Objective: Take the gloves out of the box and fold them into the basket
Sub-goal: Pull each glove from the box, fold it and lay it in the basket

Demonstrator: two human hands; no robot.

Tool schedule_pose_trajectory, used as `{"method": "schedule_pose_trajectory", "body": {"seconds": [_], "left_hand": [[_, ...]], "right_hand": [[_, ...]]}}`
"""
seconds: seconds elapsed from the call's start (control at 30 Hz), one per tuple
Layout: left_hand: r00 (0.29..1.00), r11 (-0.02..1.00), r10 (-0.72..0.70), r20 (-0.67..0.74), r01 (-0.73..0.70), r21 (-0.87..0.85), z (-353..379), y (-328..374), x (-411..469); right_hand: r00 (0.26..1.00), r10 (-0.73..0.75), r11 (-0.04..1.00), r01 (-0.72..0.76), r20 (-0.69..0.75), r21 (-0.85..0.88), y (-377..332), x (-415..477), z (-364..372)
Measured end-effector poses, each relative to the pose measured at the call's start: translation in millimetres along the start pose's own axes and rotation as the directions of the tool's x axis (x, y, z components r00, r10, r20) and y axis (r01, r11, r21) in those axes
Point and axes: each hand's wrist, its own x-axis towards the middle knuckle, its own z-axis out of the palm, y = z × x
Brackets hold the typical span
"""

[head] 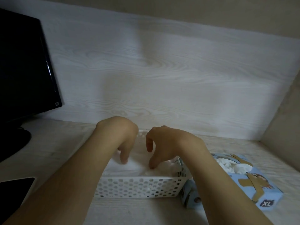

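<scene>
Our left hand (120, 140) and right hand (164, 143) push loose fingers down on the glove (134, 167) in the basket (139, 187), low in the middle, and it may unfold if we let go fast.

We look down at our two hands in a white perforated basket (139, 187) on the pale wood desk (56, 151). Our left hand (121, 137) points its fingers down onto a flat white glove (129, 167) lying in the basket. Our right hand (167, 143) sets its thumb tip on the same white layer, the forefinger hanging just above. Just right of the basket lies a light blue box (259, 187) marked XL, with crumpled white gloves (232, 165) showing in its opening. A black monitor (24, 65) stands at far left.
</scene>
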Motion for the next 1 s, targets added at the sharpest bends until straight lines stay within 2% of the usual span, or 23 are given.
{"method": "schedule_pose_trajectory", "body": {"seconds": [0.1, 0.23, 0.33, 0.43, 0.53, 0.63, 0.8, 1.0], "left_hand": [[0.998, 0.999, 0.028, 0.063, -0.026, -0.041, 3.4, 11.1, -5.2], [0.993, 0.999, 0.001, 0.117, -0.006, 0.042, 7.9, 15.9, 1.7], [0.991, 0.997, 0.000, 0.131, -0.011, 0.080, 7.6, 15.6, 3.4], [0.995, 0.998, 0.004, 0.098, -0.011, 0.066, 6.5, 17.1, 1.4], [0.998, 0.998, 0.057, -0.024, -0.056, 0.043, 5.6, 21.3, -1.7], [0.970, 0.993, 0.117, -0.212, -0.112, 0.031, 7.2, 27.8, 0.2], [0.831, 0.973, 0.203, -0.519, -0.231, 0.012, 11.6, 52.4, 4.0], [0.672, 0.923, 0.229, -0.704, -0.380, -0.064, 27.5, 96.1, -7.6]], "right_hand": [[0.998, -0.022, 0.999, 0.024, -0.055, 0.037, 3.5, 6.2, 1.6], [0.985, -0.013, 0.994, 0.032, -0.174, 0.105, 14.7, 13.8, 3.4], [0.949, 0.031, 0.998, -0.013, -0.315, 0.059, 21.9, 20.9, 9.2], [0.937, 0.042, 0.999, -0.036, -0.348, 0.024, 20.7, 19.0, 11.7], [0.944, 0.015, 1.000, -0.006, -0.329, 0.029, 20.4, 13.2, 6.8], [0.939, 0.016, 0.995, 0.019, -0.344, 0.099, 22.9, 4.9, -1.1], [0.907, 0.095, 0.981, -0.015, -0.411, 0.193, 50.0, -19.9, 0.4], [0.776, 0.273, 0.915, -0.027, -0.568, 0.403, 96.2, -54.7, 18.8]]}}
